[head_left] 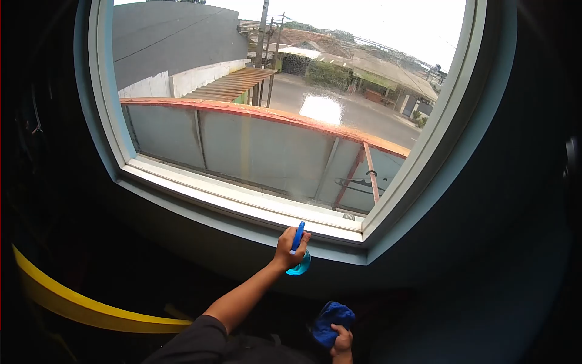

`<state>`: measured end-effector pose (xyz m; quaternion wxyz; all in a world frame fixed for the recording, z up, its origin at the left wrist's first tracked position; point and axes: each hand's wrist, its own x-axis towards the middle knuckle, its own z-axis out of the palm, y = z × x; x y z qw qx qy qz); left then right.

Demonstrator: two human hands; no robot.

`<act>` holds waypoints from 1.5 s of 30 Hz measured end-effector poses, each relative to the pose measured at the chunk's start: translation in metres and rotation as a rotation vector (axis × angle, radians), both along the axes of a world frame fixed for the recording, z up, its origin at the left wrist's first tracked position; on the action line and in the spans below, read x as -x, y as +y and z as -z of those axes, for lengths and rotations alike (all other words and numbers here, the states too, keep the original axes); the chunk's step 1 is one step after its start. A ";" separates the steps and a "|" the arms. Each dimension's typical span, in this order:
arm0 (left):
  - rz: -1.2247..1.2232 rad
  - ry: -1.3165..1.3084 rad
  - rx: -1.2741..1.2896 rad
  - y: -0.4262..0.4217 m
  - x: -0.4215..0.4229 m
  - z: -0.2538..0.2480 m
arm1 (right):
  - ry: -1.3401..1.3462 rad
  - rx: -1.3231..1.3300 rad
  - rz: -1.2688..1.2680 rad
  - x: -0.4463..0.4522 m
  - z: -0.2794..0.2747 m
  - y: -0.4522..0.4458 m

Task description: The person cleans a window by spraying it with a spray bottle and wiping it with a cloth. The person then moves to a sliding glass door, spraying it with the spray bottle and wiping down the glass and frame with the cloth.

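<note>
My left hand (287, 250) is closed around a spray bottle with a blue spray head (297, 237) and a clear turquoise body (299, 266). It holds the bottle just in front of the window's lower frame, with the spray head toward the glass. Lower down, my right hand (342, 343) grips a crumpled blue cloth (334, 321), away from the window. On the window glass (291, 91), fine droplets surround a bright white patch (321, 109); whether that patch is liquid or glare I cannot tell.
A white window frame (242, 203) with a blue-grey surround (436, 206) borders the pane. Outside are a red-topped barrier (224, 142), a street and roofs. A yellow curved band (91, 309) lies at lower left in the dark room.
</note>
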<state>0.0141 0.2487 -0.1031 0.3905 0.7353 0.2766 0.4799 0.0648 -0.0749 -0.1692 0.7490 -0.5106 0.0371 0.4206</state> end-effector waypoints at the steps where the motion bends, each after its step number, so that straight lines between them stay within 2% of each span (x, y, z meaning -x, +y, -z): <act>1: -0.030 -0.002 -0.024 0.002 0.003 0.001 | 0.003 0.008 -0.001 0.001 0.000 0.002; 10: -0.256 -0.262 0.047 0.049 0.091 -0.042 | -0.048 -0.032 -0.138 0.007 -0.012 0.031; 12: -0.350 -0.141 0.010 0.067 0.125 -0.061 | -0.071 -0.071 -0.228 0.005 -0.011 0.034; 13: -0.403 -0.129 -0.054 0.075 0.138 -0.070 | -0.107 0.014 -0.207 0.009 0.002 0.033; 17: -0.389 -0.212 0.054 0.105 0.183 -0.077 | -0.212 -0.021 -0.381 0.013 0.003 0.055; 19: -0.442 -0.189 0.013 0.123 0.204 -0.073 | -0.017 0.102 -0.294 0.023 -0.010 0.079; 20: -0.507 -0.104 -0.015 0.139 0.219 -0.063 | -0.020 0.102 -0.315 0.025 -0.011 0.083; 23: -0.662 -0.160 -0.041 0.158 0.255 -0.073 | -0.052 0.116 -0.342 0.030 -0.011 0.098; 26: -0.770 -0.364 -0.033 0.201 0.299 -0.068 | -0.161 0.048 -0.403 0.034 -0.016 0.105; 30: -0.950 -0.195 0.007 0.249 0.364 -0.086 | -0.170 0.114 -0.435 0.040 -0.018 0.112; 32: -0.981 -0.146 -0.006 0.250 0.376 -0.118 | -0.140 0.100 -0.442 0.038 -0.009 0.114; 34: -0.873 -0.290 -0.035 0.256 0.380 -0.142 | -0.108 0.089 -0.436 0.035 0.001 0.113; 35: -0.818 -0.256 -0.100 0.259 0.381 -0.158 | -0.093 0.079 -0.429 0.035 0.004 0.116; 38: -0.687 -0.218 -0.256 0.261 0.366 -0.228 | -0.077 0.057 -0.423 0.037 0.002 0.127; 40: -0.630 -0.243 -0.328 0.255 0.347 -0.282 | -0.073 0.057 -0.425 0.039 0.002 0.134; 41: -0.555 -0.259 -0.256 0.251 0.339 -0.310 | -0.094 0.069 -0.422 0.039 0.002 0.136; 42: -0.498 -0.312 -0.352 0.259 0.331 -0.329 | -0.115 0.082 -0.417 0.039 0.002 0.137; 45: -0.531 -0.316 -0.349 0.253 0.306 -0.378 | -0.107 0.068 -0.393 0.036 0.008 0.139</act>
